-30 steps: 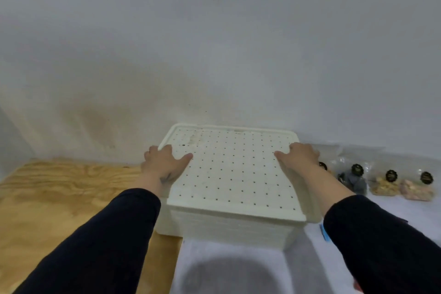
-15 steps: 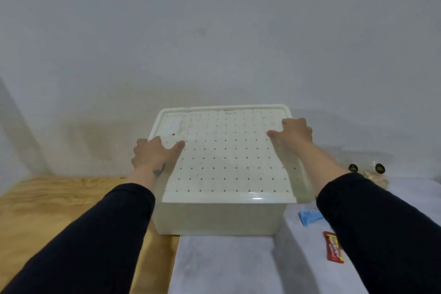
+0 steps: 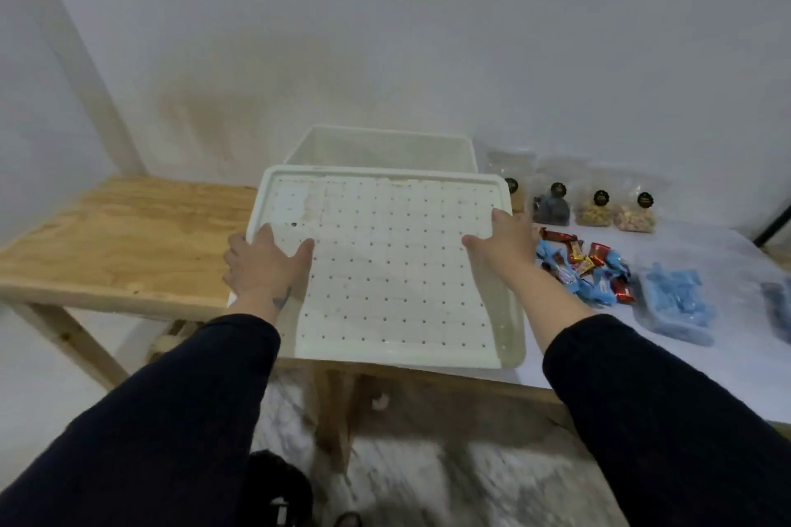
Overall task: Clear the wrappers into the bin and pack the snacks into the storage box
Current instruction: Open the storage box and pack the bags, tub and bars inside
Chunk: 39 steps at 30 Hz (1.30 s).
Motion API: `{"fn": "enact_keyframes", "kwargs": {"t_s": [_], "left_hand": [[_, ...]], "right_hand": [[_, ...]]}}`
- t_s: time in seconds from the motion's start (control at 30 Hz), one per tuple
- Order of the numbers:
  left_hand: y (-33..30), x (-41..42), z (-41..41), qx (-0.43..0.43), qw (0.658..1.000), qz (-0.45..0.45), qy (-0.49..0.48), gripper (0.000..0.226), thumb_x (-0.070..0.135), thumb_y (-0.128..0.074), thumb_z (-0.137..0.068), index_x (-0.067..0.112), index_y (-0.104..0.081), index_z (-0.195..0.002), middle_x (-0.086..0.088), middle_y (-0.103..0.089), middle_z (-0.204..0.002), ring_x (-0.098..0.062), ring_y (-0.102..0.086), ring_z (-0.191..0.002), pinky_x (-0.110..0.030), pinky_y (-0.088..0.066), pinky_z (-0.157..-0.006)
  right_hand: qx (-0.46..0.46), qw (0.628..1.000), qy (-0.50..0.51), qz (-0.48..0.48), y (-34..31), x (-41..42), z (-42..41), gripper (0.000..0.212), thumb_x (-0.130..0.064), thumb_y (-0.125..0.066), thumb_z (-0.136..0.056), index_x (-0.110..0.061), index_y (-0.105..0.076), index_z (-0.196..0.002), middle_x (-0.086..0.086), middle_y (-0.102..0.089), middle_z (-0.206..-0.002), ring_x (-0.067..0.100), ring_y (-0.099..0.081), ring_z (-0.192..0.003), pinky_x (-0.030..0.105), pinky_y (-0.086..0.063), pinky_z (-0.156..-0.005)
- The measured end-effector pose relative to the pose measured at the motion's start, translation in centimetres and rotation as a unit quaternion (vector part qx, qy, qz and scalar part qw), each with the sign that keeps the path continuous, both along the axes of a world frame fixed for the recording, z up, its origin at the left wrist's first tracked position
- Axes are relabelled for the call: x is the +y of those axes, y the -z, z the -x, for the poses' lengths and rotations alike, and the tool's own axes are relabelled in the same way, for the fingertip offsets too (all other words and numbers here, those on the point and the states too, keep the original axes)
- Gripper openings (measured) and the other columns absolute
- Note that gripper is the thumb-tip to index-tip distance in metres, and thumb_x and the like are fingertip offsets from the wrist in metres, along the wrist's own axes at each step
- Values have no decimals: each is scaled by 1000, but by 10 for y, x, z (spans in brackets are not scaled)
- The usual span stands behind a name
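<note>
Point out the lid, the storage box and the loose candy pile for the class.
lid point(image 3: 398, 269): head view, middle of its dotted top.
storage box point(image 3: 376, 147): head view, inner back wall.
candy pile point(image 3: 586, 265): head view, middle of the heap.

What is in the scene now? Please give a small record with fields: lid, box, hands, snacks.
lid: white dotted lid, lifted off, held toward the person
box: storage box open, at the wall
left hand: left hand grips the lid's left edge
right hand: right hand grips the lid's right edge
snacks: clear snack bags by the wall; wrapped candies in front of them; on the white table
</note>
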<state>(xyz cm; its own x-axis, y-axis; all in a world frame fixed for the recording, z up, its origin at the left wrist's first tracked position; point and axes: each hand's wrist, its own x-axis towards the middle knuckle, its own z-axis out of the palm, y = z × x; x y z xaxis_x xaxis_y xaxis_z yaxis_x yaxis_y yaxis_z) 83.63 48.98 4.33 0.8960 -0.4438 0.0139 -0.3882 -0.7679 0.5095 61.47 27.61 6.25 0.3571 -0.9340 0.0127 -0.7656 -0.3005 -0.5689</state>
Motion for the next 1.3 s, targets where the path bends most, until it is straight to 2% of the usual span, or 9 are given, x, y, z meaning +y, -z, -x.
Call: {"fn": "enact_keyframes", "kwargs": {"t_s": [0.1,0.27,0.4,0.57,0.67,0.8,0.97,1.17,1.3], "left_hand": [[24,18,17,31,999,-37,-2,79,63,-47,-84,18,-26,-147,-20,-21,-145,-41,-24,-132,-54,-34,-103],[59,26,21,75,994,-77,-1,78,63,-48,-84,19,-29,-145,-19,-22,-143,-42,-27,-129,-55,-36,-102],[83,18,11,89,986,-138,11,76,64,-46,-84,18,-32,-143,-22,-23,-144,-41,-24,-132,-55,-33,-105],[111,0,-9,114,977,-176,29,76,66,-45,-82,18,-33,-140,-21,-25,-143,-42,-26,-131,-58,-33,-103],[115,-10,-15,108,977,-182,41,76,66,-45,-82,19,-32,-140,-21,-23,-143,-42,-26,-131,-58,-33,-102],[120,-28,-30,100,975,-197,35,71,67,-44,-80,16,-41,-130,-19,-30,-134,-40,-31,-124,-54,-37,-96],[123,-39,-42,82,974,-206,41,70,67,-49,-77,12,-48,-121,-19,-35,-128,-38,-34,-118,-48,-39,-91],[128,-43,-41,85,975,-201,40,79,65,-47,-81,13,-31,-139,-19,-24,-138,-37,-24,-129,-52,-34,-101],[129,-43,-40,97,968,-220,69,84,61,-40,-88,10,-14,-149,-20,-4,-155,-35,-4,-145,-55,-16,-115]], "right_hand": [[13,999,18,-27,25,22,14,61,-36,-66,-85,-14,-43,-136,14,-30,-143,37,-33,-127,40,-38,-89],[39,995,32,-83,56,38,22,67,-34,-65,-87,-16,-35,-144,12,-27,-145,37,-28,-130,41,-37,-99],[87,990,34,-107,83,35,16,56,-34,-62,-88,-10,-44,-136,14,-34,-139,37,-33,-124,39,-39,-91],[148,980,30,-126,111,22,-3,55,-41,-61,-86,-10,-46,-129,15,-37,-135,36,-36,-121,38,-37,-86],[165,977,34,-130,115,14,-9,56,-45,-62,-85,-11,-46,-126,14,-37,-134,37,-35,-121,40,-39,-88],[194,970,48,-137,121,0,-23,56,-49,-63,-82,-13,-50,-123,14,-40,-131,37,-37,-120,39,-39,-84],[199,967,66,-143,127,-7,-32,60,-50,-66,-78,-15,-52,-124,12,-41,-131,35,-36,-122,39,-41,-87],[225,963,56,-133,129,-6,-35,58,-55,-61,-81,-16,-51,-123,12,-42,-128,34,-35,-122,38,-40,-83],[270,954,34,-128,124,-3,-37,56,-56,-54,-84,-19,-49,-126,12,-39,-130,33,-31,-122,39,-39,-87]]}}
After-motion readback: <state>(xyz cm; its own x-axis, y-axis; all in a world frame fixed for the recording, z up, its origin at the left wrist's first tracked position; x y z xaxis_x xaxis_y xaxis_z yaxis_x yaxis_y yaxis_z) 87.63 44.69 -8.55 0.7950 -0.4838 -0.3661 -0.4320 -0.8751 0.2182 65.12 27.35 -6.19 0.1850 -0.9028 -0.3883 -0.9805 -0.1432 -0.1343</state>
